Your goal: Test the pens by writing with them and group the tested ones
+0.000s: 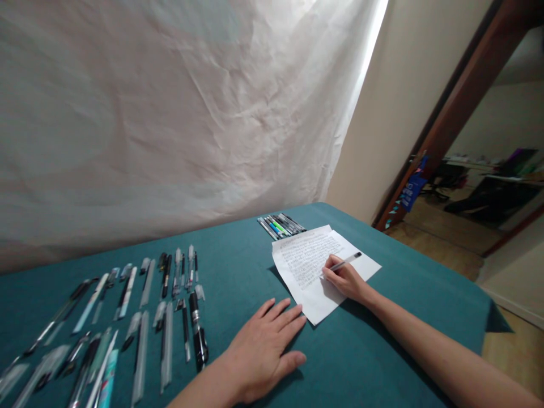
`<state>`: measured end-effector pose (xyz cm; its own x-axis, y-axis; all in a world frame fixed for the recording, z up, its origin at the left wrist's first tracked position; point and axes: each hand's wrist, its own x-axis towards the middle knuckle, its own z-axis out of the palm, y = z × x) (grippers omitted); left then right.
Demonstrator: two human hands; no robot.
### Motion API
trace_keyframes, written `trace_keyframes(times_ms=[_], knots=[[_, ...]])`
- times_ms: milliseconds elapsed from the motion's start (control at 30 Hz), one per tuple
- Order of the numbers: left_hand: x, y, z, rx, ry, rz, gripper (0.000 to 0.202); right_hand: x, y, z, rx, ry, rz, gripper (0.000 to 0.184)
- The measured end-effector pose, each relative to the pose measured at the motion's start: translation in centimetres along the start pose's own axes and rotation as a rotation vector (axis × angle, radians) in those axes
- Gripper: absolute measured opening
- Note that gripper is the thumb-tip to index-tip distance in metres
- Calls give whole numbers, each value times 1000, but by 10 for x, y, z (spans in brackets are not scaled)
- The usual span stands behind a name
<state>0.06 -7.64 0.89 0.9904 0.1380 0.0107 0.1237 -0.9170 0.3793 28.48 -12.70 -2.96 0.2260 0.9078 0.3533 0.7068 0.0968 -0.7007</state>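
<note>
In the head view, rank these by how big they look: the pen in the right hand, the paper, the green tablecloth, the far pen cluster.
Largest to smallest:
1. Green tablecloth
2. Paper
3. Far pen cluster
4. Pen in the right hand

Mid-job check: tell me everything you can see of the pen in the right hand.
The pen is slim and straight, with a greyish, seemingly translucent plastic barrel and a dark upper end. It is held slanted in the right hand, above the handwritten paper, its dark end pointing up and away to the right. Its writing end is too small and obscured to tell whether it touches the page.
</note>
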Motion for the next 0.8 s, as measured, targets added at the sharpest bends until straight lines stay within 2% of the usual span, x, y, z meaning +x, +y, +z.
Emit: trace_keyframes(times_ms=[800], knots=[[0,2,-2,-15,-11,-21,55,0,-4,-1,22,-9,-7,16]])
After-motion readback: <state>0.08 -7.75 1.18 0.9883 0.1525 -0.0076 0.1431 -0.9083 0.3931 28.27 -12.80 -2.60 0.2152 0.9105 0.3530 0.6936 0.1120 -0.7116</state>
